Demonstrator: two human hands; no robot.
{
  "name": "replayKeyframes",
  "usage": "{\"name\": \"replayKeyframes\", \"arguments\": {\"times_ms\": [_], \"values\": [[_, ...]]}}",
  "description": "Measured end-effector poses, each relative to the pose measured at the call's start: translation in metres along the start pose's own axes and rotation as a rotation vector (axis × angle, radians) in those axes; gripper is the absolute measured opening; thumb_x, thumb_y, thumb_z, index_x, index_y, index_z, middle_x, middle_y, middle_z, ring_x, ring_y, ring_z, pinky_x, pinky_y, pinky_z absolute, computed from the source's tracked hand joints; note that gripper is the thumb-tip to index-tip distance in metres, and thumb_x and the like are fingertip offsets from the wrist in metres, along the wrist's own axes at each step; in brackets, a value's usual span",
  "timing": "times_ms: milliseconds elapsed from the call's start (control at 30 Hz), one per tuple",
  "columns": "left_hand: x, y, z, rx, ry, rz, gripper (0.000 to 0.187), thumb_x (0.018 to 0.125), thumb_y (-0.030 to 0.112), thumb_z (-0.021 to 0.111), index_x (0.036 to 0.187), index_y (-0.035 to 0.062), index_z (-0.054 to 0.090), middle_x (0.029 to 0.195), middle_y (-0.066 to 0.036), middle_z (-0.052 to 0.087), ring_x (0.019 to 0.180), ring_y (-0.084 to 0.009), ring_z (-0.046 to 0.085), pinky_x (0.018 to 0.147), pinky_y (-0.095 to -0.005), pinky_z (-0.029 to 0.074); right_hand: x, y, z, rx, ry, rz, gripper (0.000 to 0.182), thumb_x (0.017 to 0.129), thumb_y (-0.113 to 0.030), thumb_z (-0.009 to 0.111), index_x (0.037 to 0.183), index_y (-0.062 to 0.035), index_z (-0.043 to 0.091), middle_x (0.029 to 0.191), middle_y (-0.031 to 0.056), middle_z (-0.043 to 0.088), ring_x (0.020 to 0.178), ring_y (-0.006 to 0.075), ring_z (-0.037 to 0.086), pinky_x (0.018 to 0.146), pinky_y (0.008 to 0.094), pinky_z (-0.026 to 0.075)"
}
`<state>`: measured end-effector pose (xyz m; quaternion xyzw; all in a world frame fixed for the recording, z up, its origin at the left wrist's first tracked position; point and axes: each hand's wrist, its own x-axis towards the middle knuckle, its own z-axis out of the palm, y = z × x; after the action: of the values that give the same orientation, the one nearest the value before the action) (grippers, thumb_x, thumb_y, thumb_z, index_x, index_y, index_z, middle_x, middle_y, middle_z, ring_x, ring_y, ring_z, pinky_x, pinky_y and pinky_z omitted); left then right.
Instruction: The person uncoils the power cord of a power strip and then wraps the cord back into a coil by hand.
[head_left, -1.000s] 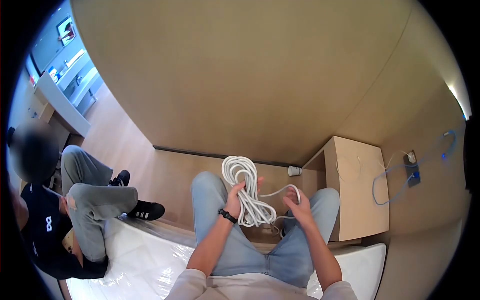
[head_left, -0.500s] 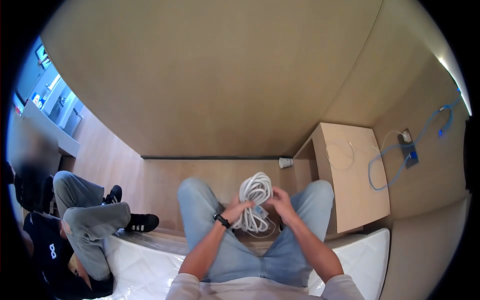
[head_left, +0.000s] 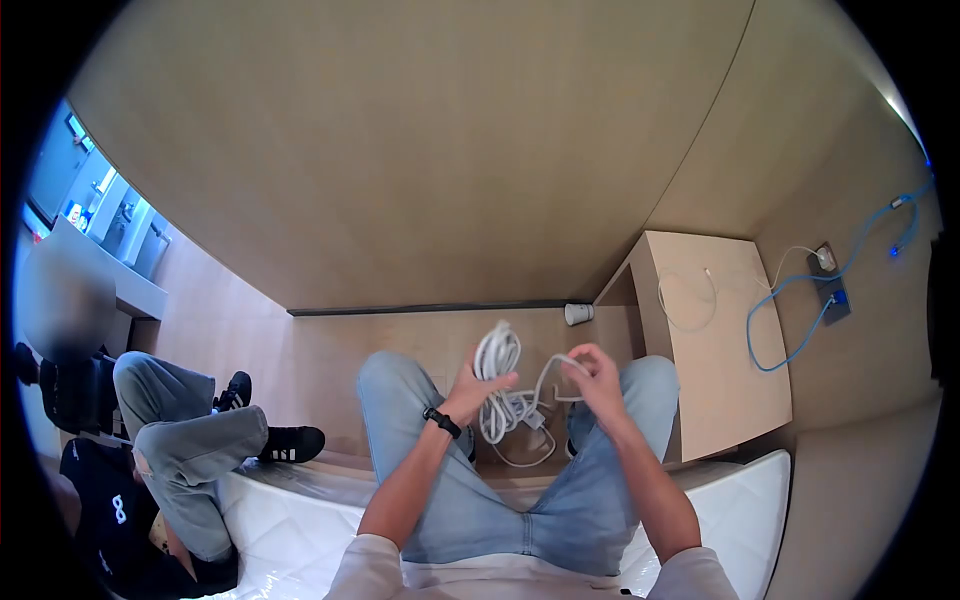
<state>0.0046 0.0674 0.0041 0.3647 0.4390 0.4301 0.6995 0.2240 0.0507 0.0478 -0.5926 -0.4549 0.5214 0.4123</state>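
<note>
A white cable (head_left: 497,357) is bundled in several loops between my knees. My left hand (head_left: 470,392) is wrapped round the left side of the coil, thumb across its front. A loose length of the same cable arcs out to the right, pinched in the fingers of my right hand (head_left: 597,384). Below the loops hangs a small white block-like piece (head_left: 533,418), partly hidden by cable, with a thinner cord (head_left: 527,465) drooping under it.
A wooden bedside cabinet (head_left: 735,400) stands at right, a thin white cable on top. Blue cable (head_left: 765,365) runs to a wall socket (head_left: 830,287). A white paper cup (head_left: 578,314) lies on the floor. Another person (head_left: 190,440) sits at left on the plastic-wrapped mattress (head_left: 290,525).
My right hand has moved right, away from the coil, drawing out a length of cable. The coil in my left hand has turned and looks narrower.
</note>
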Motion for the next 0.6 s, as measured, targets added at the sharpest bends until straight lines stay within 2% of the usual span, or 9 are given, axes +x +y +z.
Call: {"name": "replayKeyframes", "arguments": {"times_ms": [100,167,200,267,300,400,467,567,600], "values": [[0.0,0.006,-0.004,-0.214,0.044,-0.053,0.044,0.082,0.003,0.063,0.121,0.0068,0.045,0.108,-0.006,0.055,0.096,-0.0158,0.056,0.083,-0.0314,0.049,0.008,0.006,-0.01,0.04,0.156,0.008,0.023,0.08,-0.008,0.064,0.102,-0.0077,0.058,0.076,0.0027,0.059,0.066,0.0068,0.052,0.056,0.0239,0.04],[-0.007,0.018,-0.002,-0.504,0.013,-0.119,0.038,0.087,0.012,0.059,0.121,0.0064,0.045,0.112,-0.008,0.056,0.096,-0.0194,0.059,0.083,-0.0335,0.05,0.015,0.025,-0.01,-0.219,0.414,-0.351,0.03,0.079,-0.007,0.063,0.108,-0.0068,0.056,0.097,0.0109,0.06,0.082,0.0148,0.056,0.069,0.0301,0.044],[0.003,-0.006,-0.013,-0.397,-0.009,-0.057,0.044,0.092,0.039,0.047,0.124,0.0087,0.044,0.115,-0.011,0.057,0.096,-0.022,0.058,0.085,-0.0386,0.048,0.008,0.008,-0.006,-0.22,0.406,-0.351,0.03,0.079,-0.007,0.063,0.108,-0.0068,0.056,0.097,0.0109,0.06,0.082,0.0148,0.056,0.069,0.0301,0.044],[-0.001,0.007,-0.011,-0.482,0.037,-0.084,0.048,0.092,0.045,0.042,0.124,0.0087,0.045,0.113,-0.011,0.058,0.096,-0.0216,0.058,0.085,-0.0376,0.048,-0.016,-0.037,0.008,-0.953,0.634,-0.662,0.034,0.078,-0.006,0.062,0.111,-0.0057,0.054,0.113,0.0152,0.054,0.097,0.0209,0.055,0.079,0.0347,0.044],[0.0,0.014,-0.01,-0.567,0.072,-0.109,0.053,0.093,0.051,0.036,0.123,0.0086,0.046,0.111,-0.011,0.059,0.096,-0.0212,0.058,0.085,-0.0366,0.048,-0.019,-0.035,0.011,-0.957,0.625,-0.661,0.034,0.078,-0.006,0.062,0.111,-0.0057,0.054,0.113,0.0152,0.054,0.097,0.0209,0.055,0.079,0.0347,0.044],[0.003,0.009,-0.02,-0.591,0.152,-0.048,0.059,0.091,0.058,0.034,0.12,0.0083,0.048,0.108,-0.011,0.06,0.094,-0.0194,0.058,0.085,-0.0342,0.047,-0.026,-0.023,0.013,-0.771,0.345,-0.657,0.032,0.077,-0.007,0.064,0.107,-0.0045,0.055,0.096,0.0107,0.059,0.085,0.0184,0.057,0.074,0.031,0.045],[0.004,0.012,-0.025,-0.601,0.223,-0.025,0.059,0.089,0.059,0.038,0.114,0.0078,0.051,0.104,-0.008,0.06,0.092,-0.0189,0.058,0.084,-0.0337,0.047,-0.023,0.0,-0.001,-0.335,0.166,-0.267,0.024,0.078,-0.007,0.063,0.101,-0.0042,0.056,0.076,0.0039,0.057,0.07,0.0142,0.055,0.066,0.0268,0.044],[0.006,0.015,-0.029,-0.601,0.354,0.046,0.05,0.087,0.058,0.046,0.103,0.0109,0.053,0.09,-0.001,0.056,0.085,-0.012,0.054,0.074,-0.0295,0.046,-0.032,0.0,-0.024,0.04,0.209,-0.126,0.017,0.079,-0.004,0.062,0.095,-0.0051,0.057,0.064,-0.0018,0.051,0.06,0.0098,0.05,0.06,0.0233,0.042],[0.008,0.012,-0.033,-0.59,0.408,0.049,0.058,0.088,0.06,0.041,0.107,0.0069,0.052,0.089,-0.003,0.056,0.083,-0.0145,0.055,0.075,-0.0315,0.047,-0.031,0.002,-0.033,0.032,0.205,-0.123,0.017,0.079,-0.004,0.062,0.095,-0.0051,0.057,0.064,-0.0018,0.051,0.06,0.0098,0.05,0.06,0.0233,0.042]]}}
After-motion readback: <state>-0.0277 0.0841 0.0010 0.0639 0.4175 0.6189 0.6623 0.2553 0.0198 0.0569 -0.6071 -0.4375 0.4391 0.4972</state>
